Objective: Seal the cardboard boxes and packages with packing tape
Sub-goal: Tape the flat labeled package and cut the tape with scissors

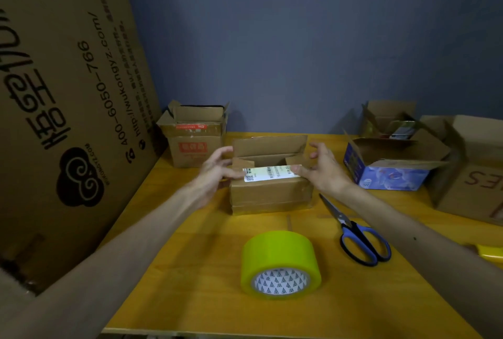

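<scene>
A small brown cardboard box (270,195) stands in the middle of the yellow table (190,270). Its near flap, with a white shipping label, is folded down, and its far flap stands upright. My left hand (217,168) presses on the box's left end, fingers on the near flap and the far flap's edge. My right hand (324,167) does the same at the right end. A roll of yellow-green packing tape (280,263) lies on its side in front of the box. Blue-handled scissors (356,235), closed, lie to the right of the roll.
A huge printed carton (62,93) leans along the left. An open brown box with red labels (194,136) stands at the back left. Open boxes, one blue-printed (392,172), crowd the back right. A yellow object (490,253) pokes in at the right edge.
</scene>
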